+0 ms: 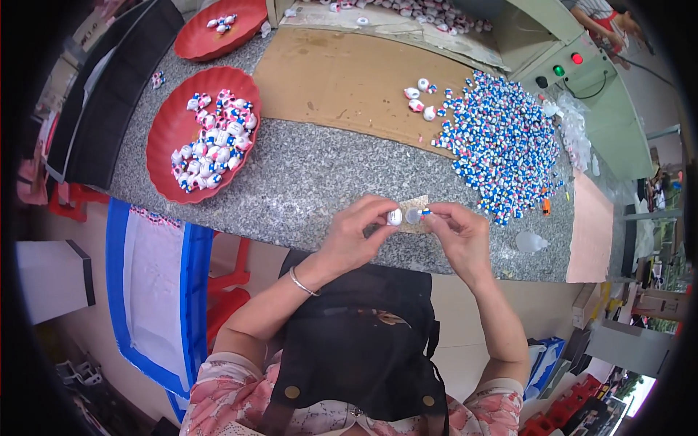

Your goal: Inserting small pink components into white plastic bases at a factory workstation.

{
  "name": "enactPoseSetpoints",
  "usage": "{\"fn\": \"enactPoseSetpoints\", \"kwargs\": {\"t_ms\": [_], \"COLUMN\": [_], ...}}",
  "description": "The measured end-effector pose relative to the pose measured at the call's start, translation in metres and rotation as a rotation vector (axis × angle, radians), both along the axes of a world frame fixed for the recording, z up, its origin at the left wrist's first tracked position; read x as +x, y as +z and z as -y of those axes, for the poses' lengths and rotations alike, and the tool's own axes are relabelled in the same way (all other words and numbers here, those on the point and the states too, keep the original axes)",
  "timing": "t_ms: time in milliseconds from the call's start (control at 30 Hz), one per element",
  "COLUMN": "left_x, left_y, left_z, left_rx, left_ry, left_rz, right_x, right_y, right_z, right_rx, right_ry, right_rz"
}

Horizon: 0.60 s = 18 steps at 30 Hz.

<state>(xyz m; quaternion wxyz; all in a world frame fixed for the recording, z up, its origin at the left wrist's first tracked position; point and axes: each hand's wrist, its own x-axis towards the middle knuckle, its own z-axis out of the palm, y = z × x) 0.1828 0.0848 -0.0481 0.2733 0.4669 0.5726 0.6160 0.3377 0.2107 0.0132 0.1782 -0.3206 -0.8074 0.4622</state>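
Note:
Between thumb and fingers, my left hand (356,229) pinches a small white rounded figurine head (394,217). My right hand (459,234) pinches a tiny blue-and-white figurine body (424,213), close to the head but apart from it. Below and between the hands, a small tan card (415,203) with a pale round patch lies on the grey speckled counter (305,174). A large heap of similar blue, white and red bodies (502,138) spreads to the right. Several white heads (416,105) lie at the heap's left edge.
A red scalloped dish (163,156) of white-and-pink figurines stands left; a second red dish (200,43) is behind it. A squeeze bottle (531,242) lies right. Cardboard (334,76) covers the back counter, before a green-grey machine (603,102). A blue crate (193,291) stands lower left.

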Motion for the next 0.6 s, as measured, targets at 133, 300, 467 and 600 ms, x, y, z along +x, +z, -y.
{"fn": "enactPoseSetpoints", "kwargs": {"t_ms": [133,300,467,600], "left_x": [0.006,-0.007,-0.015,-0.009], "left_y": [0.0,0.012,0.027,0.026], "left_z": [-0.002,-0.004,0.001,0.005], "left_rx": [0.029,0.069,-0.138,-0.19], "left_ry": [-0.02,-0.37,-0.601,-0.597], "left_rz": [-0.058,0.041,0.457,0.439], "right_x": [0.005,0.015,0.012,0.014], "right_y": [0.004,0.024,0.032,0.022], "right_z": [0.003,0.009,0.016,0.025], "right_rx": [-0.554,-0.324,0.156,0.105], "right_ry": [-0.042,0.03,0.258,0.186], "right_rz": [-0.031,-0.019,-0.072,-0.099]}}
